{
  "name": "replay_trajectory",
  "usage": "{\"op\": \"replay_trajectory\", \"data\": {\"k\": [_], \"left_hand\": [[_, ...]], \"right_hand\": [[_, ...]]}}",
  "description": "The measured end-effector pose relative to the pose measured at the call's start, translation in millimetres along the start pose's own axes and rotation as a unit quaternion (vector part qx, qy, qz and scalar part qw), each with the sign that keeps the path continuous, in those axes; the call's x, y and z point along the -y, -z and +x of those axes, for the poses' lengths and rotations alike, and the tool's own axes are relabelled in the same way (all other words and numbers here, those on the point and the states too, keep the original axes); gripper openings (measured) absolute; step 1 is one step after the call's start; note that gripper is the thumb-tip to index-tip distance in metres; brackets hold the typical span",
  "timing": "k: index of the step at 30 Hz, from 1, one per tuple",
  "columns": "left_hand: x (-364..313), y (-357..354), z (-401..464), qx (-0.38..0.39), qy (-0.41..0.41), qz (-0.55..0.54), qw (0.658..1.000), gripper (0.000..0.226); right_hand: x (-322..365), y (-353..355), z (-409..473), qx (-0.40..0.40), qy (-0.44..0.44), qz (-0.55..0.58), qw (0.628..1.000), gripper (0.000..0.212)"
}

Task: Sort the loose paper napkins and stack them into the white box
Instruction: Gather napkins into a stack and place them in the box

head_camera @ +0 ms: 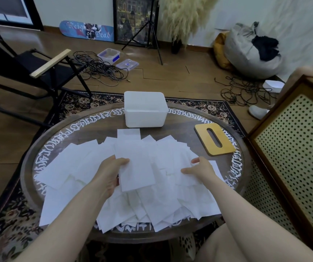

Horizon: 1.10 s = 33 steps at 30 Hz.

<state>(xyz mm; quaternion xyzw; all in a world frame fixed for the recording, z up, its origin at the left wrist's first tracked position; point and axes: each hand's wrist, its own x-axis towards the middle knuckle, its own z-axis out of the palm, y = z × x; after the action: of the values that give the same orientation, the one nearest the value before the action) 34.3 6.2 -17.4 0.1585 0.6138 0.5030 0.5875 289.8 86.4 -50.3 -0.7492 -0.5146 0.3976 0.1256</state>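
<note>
Several loose white paper napkins (72, 167) lie spread and overlapping across the round dark table (193, 120). The white box (145, 110) stands open and looks empty at the table's far edge. My left hand (108, 173) holds one napkin (135, 167) by its left edge, thumb on top, slightly above the pile. My right hand (199, 169) rests on the napkins to the right, fingers loosely curved and touching the paper.
A wooden lid with a slot (214, 141) lies on the table right of the box. A perforated wooden cabinet (293, 157) stands close on the right. A black folding chair (29, 72) and cables (99, 69) are on the floor beyond.
</note>
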Motion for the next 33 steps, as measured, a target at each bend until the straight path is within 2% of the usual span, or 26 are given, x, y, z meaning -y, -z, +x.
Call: {"op": "replay_trajectory", "data": {"k": [4,8,10,14,16,20,25,29,33], "left_hand": [[0,1,0,0.001,-0.002,-0.001,1.0,0.016],[1,2,0,0.002,-0.003,0.003,1.0,0.016],[1,2,1,0.002,-0.003,0.0,1.0,0.016],[0,1,1,-0.002,0.0,-0.007,1.0,0.016],[0,1,1,0.0,0.001,-0.008,1.0,0.016],[0,1,0,0.001,-0.001,-0.01,1.0,0.016],[0,0,0,0.002,0.0,-0.009,1.0,0.016],[0,1,0,-0.001,0.0,-0.01,1.0,0.016],[0,2,-1,-0.002,0.002,-0.008,1.0,0.015]], "right_hand": [[3,-1,-1,-0.037,0.053,0.064,0.996,0.027],[5,0,-2,-0.017,0.019,0.145,0.989,0.023],[3,1,-1,-0.007,-0.01,0.12,0.993,0.029],[1,0,0,-0.004,-0.053,0.041,0.998,0.065],[2,-2,-3,0.009,-0.049,0.04,0.998,0.068],[3,-1,-6,0.001,-0.023,0.046,0.999,0.041],[8,0,-12,-0.065,0.025,-0.015,0.997,0.02],[11,1,-21,-0.109,0.069,-0.046,0.991,0.014],[15,-2,-26,-0.137,0.119,-0.011,0.983,0.012]]}}
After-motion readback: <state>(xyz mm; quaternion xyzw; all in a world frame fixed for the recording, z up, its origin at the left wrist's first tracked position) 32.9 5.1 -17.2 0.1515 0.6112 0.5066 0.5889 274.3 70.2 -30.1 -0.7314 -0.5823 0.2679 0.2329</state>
